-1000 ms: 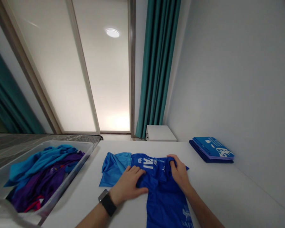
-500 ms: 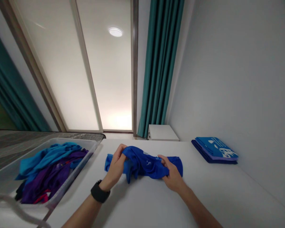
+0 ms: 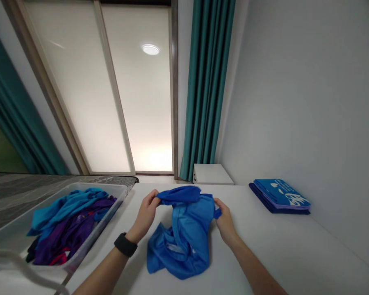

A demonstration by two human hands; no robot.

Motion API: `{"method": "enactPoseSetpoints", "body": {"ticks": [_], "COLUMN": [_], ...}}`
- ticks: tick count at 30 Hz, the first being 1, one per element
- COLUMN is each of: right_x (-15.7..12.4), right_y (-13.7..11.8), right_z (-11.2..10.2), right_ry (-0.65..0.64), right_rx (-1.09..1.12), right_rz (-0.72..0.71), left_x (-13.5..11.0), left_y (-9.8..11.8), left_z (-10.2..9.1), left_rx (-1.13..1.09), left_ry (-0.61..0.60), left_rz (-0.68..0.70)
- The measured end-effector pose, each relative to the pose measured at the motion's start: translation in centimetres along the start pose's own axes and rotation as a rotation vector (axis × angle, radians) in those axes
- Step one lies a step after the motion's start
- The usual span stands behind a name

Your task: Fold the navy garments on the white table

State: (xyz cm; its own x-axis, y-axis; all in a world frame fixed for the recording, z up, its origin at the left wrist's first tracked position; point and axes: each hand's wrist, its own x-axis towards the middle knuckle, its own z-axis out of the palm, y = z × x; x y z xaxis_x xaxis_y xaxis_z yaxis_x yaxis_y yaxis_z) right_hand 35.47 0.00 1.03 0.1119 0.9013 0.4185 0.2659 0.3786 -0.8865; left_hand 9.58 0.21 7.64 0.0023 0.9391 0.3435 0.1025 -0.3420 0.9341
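A blue T-shirt (image 3: 192,235) lies crumpled on the white table (image 3: 230,262), with a paler blue side facing up and a darker fold along its far edge. My left hand (image 3: 148,209) pinches the end of the darker fold at the far left. At the shirt's right edge, my right hand (image 3: 224,215) is closed on a small bunch of the cloth. The near part of the shirt spreads loosely toward me, between my forearms. A black watch (image 3: 126,244) is on my left wrist.
On the left stands a clear plastic bin (image 3: 110,217) with blue and purple clothes (image 3: 67,229) heaped in it. A stack of folded clothes (image 3: 279,196) lies at the right by the wall. Beyond the table's far edge is a white cabinet (image 3: 212,173).
The shirt has gone from a bunched strip to spread out toward me, showing its paler side. My hands have shifted their grip to its far left and right edges.
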Motion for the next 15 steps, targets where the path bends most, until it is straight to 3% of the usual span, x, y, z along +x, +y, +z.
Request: {"method": "enactPoseSetpoints", "body": {"ticks": [3,6,10,15], "right_x": [0.0,-1.0,-2.7,-3.7], "right_y": [-0.1,-0.3,-0.8,-2.3], "right_z": [-0.4,0.2,1.4,1.8], "right_ry": [-0.034,-0.24,-0.444,-0.593], "right_rx": [0.111,0.057,-0.131,-0.05], "right_rz": [0.097,-0.004,-0.184,-0.091], "left_x": [-1.5,-3.6,-4.9,-4.1], "left_y": [-2.4,-2.9,-3.0,-4.7], "left_z": [-2.2,-2.8,-1.1,2.6], "left_rx": [0.478,0.742,0.725,0.687], "left_ry": [-0.26,-0.509,-0.732,-0.759], "left_rz": [0.07,0.113,0.178,0.28]}}
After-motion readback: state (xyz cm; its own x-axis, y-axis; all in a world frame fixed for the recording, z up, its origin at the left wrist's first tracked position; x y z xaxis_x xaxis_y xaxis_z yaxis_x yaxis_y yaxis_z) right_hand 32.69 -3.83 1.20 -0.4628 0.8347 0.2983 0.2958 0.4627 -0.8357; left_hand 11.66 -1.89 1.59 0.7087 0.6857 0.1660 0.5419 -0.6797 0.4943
